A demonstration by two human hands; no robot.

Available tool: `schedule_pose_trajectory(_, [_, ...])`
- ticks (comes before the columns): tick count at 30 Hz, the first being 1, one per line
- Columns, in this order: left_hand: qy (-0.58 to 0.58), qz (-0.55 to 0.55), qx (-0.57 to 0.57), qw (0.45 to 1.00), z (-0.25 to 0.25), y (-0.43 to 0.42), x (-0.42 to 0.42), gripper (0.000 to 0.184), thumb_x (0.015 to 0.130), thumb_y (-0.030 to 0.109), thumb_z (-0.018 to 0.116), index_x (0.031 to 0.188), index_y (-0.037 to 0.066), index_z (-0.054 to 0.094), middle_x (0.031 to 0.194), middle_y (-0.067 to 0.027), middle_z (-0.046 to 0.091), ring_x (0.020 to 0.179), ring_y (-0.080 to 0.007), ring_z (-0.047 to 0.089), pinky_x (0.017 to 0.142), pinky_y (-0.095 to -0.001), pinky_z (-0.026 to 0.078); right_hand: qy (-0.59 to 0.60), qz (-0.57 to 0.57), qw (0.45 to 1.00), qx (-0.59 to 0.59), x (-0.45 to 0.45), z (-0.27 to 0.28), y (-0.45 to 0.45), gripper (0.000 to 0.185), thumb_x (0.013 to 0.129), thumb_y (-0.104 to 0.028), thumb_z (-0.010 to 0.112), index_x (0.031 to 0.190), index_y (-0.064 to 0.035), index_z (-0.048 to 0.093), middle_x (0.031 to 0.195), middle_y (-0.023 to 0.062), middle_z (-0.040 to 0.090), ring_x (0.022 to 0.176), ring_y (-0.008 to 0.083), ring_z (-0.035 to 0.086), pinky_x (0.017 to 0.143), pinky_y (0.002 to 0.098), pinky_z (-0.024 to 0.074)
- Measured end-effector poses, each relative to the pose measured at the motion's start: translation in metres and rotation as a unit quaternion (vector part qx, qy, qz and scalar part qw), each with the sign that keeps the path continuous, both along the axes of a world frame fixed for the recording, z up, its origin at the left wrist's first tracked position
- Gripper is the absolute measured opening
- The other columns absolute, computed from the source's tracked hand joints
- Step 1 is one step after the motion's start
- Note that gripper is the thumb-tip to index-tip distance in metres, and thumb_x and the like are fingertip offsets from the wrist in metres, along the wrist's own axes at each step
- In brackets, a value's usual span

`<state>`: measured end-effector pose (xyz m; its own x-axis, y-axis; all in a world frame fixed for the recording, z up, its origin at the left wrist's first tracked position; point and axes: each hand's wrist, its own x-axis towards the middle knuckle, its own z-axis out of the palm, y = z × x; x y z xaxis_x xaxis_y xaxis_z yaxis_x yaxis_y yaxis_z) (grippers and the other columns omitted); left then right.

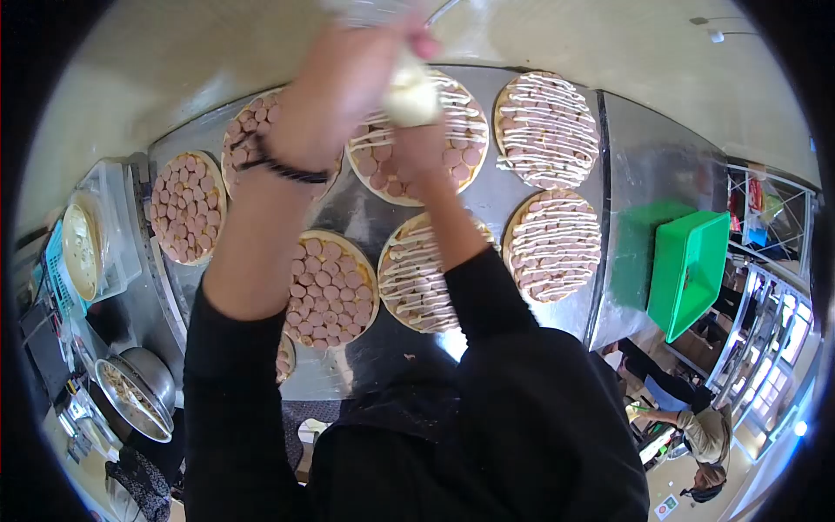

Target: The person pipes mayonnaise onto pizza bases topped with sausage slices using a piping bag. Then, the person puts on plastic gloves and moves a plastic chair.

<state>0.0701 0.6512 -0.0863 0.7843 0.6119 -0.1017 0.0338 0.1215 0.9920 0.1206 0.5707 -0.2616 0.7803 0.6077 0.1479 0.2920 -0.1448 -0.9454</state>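
White sauce bag (411,97) is gripped by both hands (352,74) (419,148), the distant sign (665,507) unreadable.

Eight pizzas (334,289) can be counted, one only as a sliver; four carry white stripes (550,130), wholly or in part, and four have slices alone, too many to count surely. There are two hands, one left hand (348,74) and one right hand (420,148), two black sleeves (235,374), one bracelet (291,172), one bag (410,94), one green crate (665,270), at least one steel bowl (130,400) and at least one co-worker (706,432)
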Motion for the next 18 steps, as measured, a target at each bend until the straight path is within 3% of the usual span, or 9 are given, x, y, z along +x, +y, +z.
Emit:
schedule_pose_trajectory(1, [-0.021, -0.050, 0.046, 0.997, -0.007, -0.013, 0.004, 0.018, 0.081, 0.016, 0.043, 0.086, 0.003, 0.055, 0.072, -0.0043, 0.055, 0.067, -0.0119, 0.054, 0.059, -0.0230, 0.043, -0.013, -0.071, 0.996, -0.059, 0.012, 0.019, -0.024, 0.029, 0.071, -0.009, 0.052, 0.098, -0.0002, 0.050, 0.091, 0.0121, 0.054, 0.086, 0.0211, 0.051, 0.074, 0.0313, 0.0406])
schedule_pose_trajectory(2, [-0.045, -0.099, 0.094, 0.990, -0.011, -0.029, 0.013, 0.018, 0.081, 0.017, 0.043, 0.087, 0.003, 0.054, 0.072, -0.0041, 0.055, 0.067, -0.0117, 0.054, 0.059, -0.0228, 0.042, 0.145, -0.018, 0.987, 0.071, 0.037, 0.031, -0.043, 0.025, 0.075, -0.007, 0.049, 0.099, -0.0010, 0.045, 0.095, 0.0110, 0.051, 0.085, 0.0191, 0.051, 0.071, 0.0307, 0.0438])
schedule_pose_trajectory(5, [-0.086, -0.140, 0.117, 0.979, -0.016, -0.056, 0.027, 0.018, 0.080, 0.015, 0.043, 0.086, 0.004, 0.056, 0.076, -0.0048, 0.057, 0.071, -0.0120, 0.053, 0.067, -0.0241, 0.041, 0.217, -0.049, 0.975, 0.028, 0.049, 0.061, -0.068, 0.026, 0.076, -0.009, 0.049, 0.101, -0.0022, 0.043, 0.096, 0.0104, 0.050, 0.087, 0.0180, 0.051, 0.071, 0.0302, 0.0436])
schedule_pose_trajectory(7, [-0.103, -0.114, 0.180, 0.972, -0.017, -0.033, 0.009, 0.019, 0.082, 0.015, 0.041, 0.088, 0.003, 0.055, 0.078, -0.0063, 0.057, 0.073, -0.0126, 0.054, 0.068, -0.0243, 0.041, -0.024, -0.030, 0.999, -0.027, 0.020, 0.012, -0.046, 0.033, 0.074, -0.012, 0.051, 0.104, -0.0015, 0.041, 0.099, 0.0108, 0.049, 0.092, 0.0207, 0.048, 0.076, 0.0327, 0.0402])
schedule_pose_trajectory(8, [-0.064, -0.079, 0.028, 0.994, -0.010, -0.022, 0.000, 0.020, 0.082, 0.016, 0.040, 0.088, 0.003, 0.055, 0.080, -0.0063, 0.058, 0.075, -0.0127, 0.053, 0.070, -0.0250, 0.041, 0.023, -0.047, 0.999, 0.005, -0.010, -0.007, -0.014, 0.034, 0.073, -0.011, 0.052, 0.104, -0.0009, 0.043, 0.099, 0.0120, 0.050, 0.091, 0.0210, 0.049, 0.075, 0.0320, 0.0404])
schedule_pose_trajectory(9, [-0.019, 0.004, 0.042, 0.999, -0.005, -0.013, -0.005, 0.022, 0.079, 0.016, 0.041, 0.067, 0.003, 0.054, 0.069, -0.0038, 0.055, 0.064, -0.0091, 0.051, 0.055, -0.0240, 0.041, 0.068, -0.064, 0.995, 0.036, -0.029, -0.017, 0.010, 0.036, 0.071, -0.010, 0.053, 0.104, -0.0003, 0.045, 0.099, 0.0132, 0.050, 0.089, 0.0213, 0.050, 0.073, 0.0313, 0.0406])
schedule_pose_trajectory(12, [0.004, 0.028, 0.039, 0.999, -0.001, -0.016, -0.008, 0.022, 0.079, 0.018, 0.041, 0.068, 0.003, 0.053, 0.069, -0.0042, 0.054, 0.064, -0.0099, 0.051, 0.056, -0.0240, 0.040, -0.037, -0.042, 0.992, -0.117, -0.022, -0.001, -0.014, 0.032, 0.069, -0.008, 0.053, 0.099, 0.0006, 0.048, 0.093, 0.0137, 0.053, 0.087, 0.0247, 0.051, 0.073, 0.0327, 0.0406])
schedule_pose_trajectory(14, [-0.046, -0.137, 0.114, 0.983, -0.006, -0.039, 0.000, 0.019, 0.082, 0.014, 0.039, 0.085, 0.002, 0.054, 0.078, -0.0047, 0.056, 0.077, -0.0114, 0.052, 0.072, -0.0246, 0.039, 0.221, -0.053, 0.952, 0.204, 0.017, 0.013, -0.050, 0.021, 0.072, -0.009, 0.053, 0.091, -0.0004, 0.053, 0.081, 0.0085, 0.057, 0.072, 0.0159, 0.055, 0.060, 0.0263, 0.0443])
schedule_pose_trajectory(18, [-0.067, -0.141, 0.088, 0.984, -0.012, -0.049, 0.006, 0.018, 0.082, 0.015, 0.041, 0.087, 0.002, 0.053, 0.076, -0.0040, 0.055, 0.074, -0.0115, 0.052, 0.070, -0.0251, 0.040, 0.235, -0.108, 0.966, 0.025, 0.010, 0.053, -0.059, 0.021, 0.073, -0.008, 0.052, 0.093, -0.0011, 0.052, 0.084, 0.0099, 0.056, 0.077, 0.0157, 0.055, 0.062, 0.0275, 0.0445])
